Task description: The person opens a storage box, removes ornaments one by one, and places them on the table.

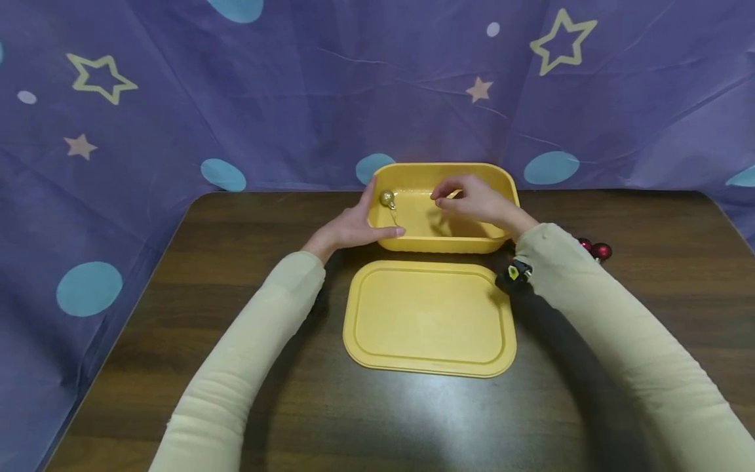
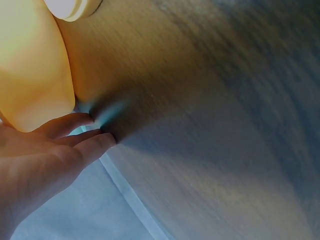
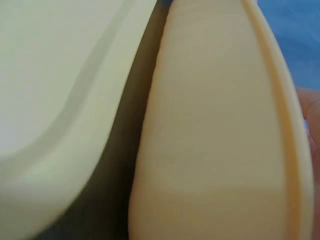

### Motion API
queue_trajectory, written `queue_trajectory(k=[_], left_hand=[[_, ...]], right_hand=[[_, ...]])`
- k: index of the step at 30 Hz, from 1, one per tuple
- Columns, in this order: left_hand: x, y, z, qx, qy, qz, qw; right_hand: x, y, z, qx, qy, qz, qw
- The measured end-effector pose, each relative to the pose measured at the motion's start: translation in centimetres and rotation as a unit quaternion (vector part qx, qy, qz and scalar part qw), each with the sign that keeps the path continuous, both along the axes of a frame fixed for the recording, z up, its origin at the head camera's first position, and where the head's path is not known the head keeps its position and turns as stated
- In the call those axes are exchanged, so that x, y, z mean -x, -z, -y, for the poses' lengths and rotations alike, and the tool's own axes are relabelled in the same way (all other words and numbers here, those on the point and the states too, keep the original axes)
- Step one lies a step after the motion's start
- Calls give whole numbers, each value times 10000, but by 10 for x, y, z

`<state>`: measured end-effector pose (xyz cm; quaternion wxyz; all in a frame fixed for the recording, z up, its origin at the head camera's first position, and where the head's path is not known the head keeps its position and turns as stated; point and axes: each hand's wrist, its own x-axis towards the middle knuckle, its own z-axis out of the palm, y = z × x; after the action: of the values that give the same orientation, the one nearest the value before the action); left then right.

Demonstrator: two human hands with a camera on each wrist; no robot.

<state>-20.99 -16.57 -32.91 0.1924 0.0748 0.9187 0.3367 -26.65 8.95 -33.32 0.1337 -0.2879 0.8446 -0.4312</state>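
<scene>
A deep yellow plastic box [image 1: 445, 245] stands open near the table's back edge. My left hand [image 1: 354, 226] holds its left end, thumb over the front rim; the left wrist view shows fingers [image 2: 95, 145] along the outside. Inside, at the left, lies a small gold bauble [image 1: 387, 198] with a thin string. My right hand [image 1: 472, 198] hovers over the box's middle, with thumb and forefinger bent towards each other. A tiny dark spot shows at its fingertips, too small to identify. The right wrist view shows mainly the box's outer wall [image 3: 215, 120].
Flat in front of the box lies a yellow lid [image 1: 430, 318]. Dark red baubles [image 1: 600, 252] rest on the wooden table [image 1: 236, 242], partly hidden behind the right sleeve [image 1: 590, 295]. A purple cloth with stars [image 1: 330, 98] hangs behind the table.
</scene>
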Motion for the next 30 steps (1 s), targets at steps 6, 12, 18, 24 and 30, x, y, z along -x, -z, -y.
queue_trajectory(k=[6,12,18,24,30], left_hand=[[0,0,0,-24,9,23,10000],[1,0,0,-33,5,-30,10000],[2,0,1,44,-21,-58,10000],[2,1,1,24,-6,-56,10000],[1,1,1,-82,7,11,10000]], right_hand=[[1,2,18,6,59,366,9993],[5,5,34,243,139,621,9977],[8,8,50,413,103,477,9980],[8,11,65,815,71,472,9955],[11,15,78,575,160,428,9973]])
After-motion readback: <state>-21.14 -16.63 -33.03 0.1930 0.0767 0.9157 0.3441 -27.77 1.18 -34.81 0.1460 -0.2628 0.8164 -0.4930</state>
